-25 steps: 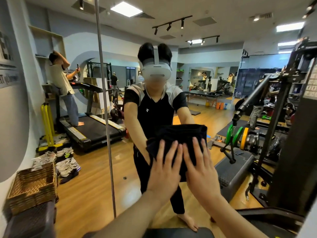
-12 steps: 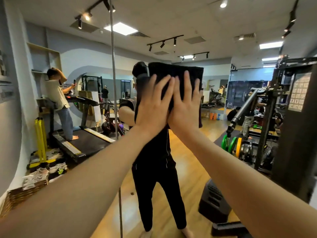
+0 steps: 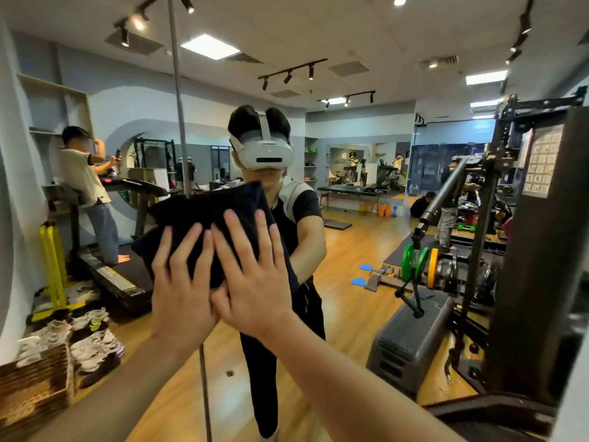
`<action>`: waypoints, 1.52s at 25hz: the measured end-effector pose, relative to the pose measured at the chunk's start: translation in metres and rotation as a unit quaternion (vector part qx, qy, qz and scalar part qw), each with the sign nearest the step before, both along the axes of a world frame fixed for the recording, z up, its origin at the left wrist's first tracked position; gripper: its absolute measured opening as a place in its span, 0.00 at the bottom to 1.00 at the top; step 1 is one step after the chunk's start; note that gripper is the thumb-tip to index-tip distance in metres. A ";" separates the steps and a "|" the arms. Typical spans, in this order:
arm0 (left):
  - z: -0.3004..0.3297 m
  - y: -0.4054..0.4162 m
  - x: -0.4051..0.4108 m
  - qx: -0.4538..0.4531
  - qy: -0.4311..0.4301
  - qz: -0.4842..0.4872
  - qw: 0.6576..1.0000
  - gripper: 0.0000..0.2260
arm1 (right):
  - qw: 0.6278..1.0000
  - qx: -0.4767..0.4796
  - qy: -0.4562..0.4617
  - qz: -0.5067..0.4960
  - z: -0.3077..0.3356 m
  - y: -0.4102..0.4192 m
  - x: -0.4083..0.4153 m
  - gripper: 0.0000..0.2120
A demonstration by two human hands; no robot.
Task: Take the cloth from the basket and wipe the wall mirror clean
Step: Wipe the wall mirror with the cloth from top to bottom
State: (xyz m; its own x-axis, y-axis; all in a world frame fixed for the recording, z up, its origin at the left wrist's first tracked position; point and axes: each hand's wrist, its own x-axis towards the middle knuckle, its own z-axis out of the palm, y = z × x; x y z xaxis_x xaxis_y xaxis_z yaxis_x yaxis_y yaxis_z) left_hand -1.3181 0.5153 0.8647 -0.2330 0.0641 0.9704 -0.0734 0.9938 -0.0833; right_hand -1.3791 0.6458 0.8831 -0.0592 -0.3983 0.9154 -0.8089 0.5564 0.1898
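Pressing flat, fingers spread (not clenched), the left hand [image 3: 181,291] and right hand [image 3: 255,275] pin the dark cloth [image 3: 210,215] against the wall mirror [image 3: 366,218]; basket [image 3: 35,384] sits lower left.

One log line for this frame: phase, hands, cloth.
phase: wiping | left hand + right hand: flat on black cloth | cloth: against wall mirror

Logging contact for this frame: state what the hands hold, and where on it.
Both the left hand and right hand press the dark cloth flat against the mirror, fingers spread over its lower half; no gripping.
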 end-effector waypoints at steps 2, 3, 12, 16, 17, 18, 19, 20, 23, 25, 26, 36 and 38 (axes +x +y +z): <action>-0.022 0.026 -0.015 -0.013 0.005 -0.005 1.000 0.26 | 1.000 0.000 0.015 -0.015 -0.024 0.024 -0.018 0.30; -0.031 0.042 -0.023 -0.022 0.006 -0.010 1.000 0.25 | 1.000 -0.005 0.021 -0.019 -0.033 0.040 -0.027 0.30; -0.080 0.217 -0.114 -0.027 -0.071 -0.064 0.995 0.28 | 0.999 -0.007 0.006 -0.043 -0.084 0.225 -0.125 0.29; -0.082 0.317 -0.168 0.009 -0.054 -0.093 0.994 0.30 | 0.999 0.000 0.013 -0.042 -0.079 0.323 -0.175 0.28; -0.080 0.337 -0.178 0.020 -0.052 -0.095 0.994 0.29 | 0.999 0.001 0.015 -0.040 -0.077 0.342 -0.185 0.28; -0.079 0.360 -0.190 0.026 -0.052 -0.097 0.994 0.29 | 0.999 0.005 0.010 -0.039 -0.076 0.364 -0.196 0.28; -0.079 0.383 -0.202 0.029 -0.057 -0.099 0.993 0.28 | 0.999 0.008 0.001 -0.039 -0.075 0.387 -0.206 0.27; -0.079 0.404 -0.214 0.030 -0.065 -0.100 0.992 0.28 | 0.999 0.009 -0.006 -0.043 -0.075 0.409 -0.217 0.27; -0.076 0.469 -0.247 0.029 -0.083 -0.100 0.991 0.29 | 0.998 0.012 -0.005 -0.066 -0.076 0.475 -0.250 0.27; -0.072 0.505 -0.263 0.039 -0.104 -0.094 0.989 0.28 | 0.996 0.013 0.000 -0.085 -0.075 0.509 -0.268 0.28; -0.070 0.520 -0.270 0.042 -0.115 -0.090 0.988 0.28 | 0.996 0.012 0.001 -0.090 -0.075 0.522 -0.275 0.29; -0.056 0.604 -0.309 0.023 -0.161 -0.048 0.986 0.43 | 0.996 -0.005 0.013 -0.086 -0.075 0.602 -0.327 0.34; -0.054 0.604 -0.309 0.014 -0.169 -0.042 0.985 0.43 | 0.997 -0.001 0.001 -0.076 -0.074 0.602 -0.326 0.39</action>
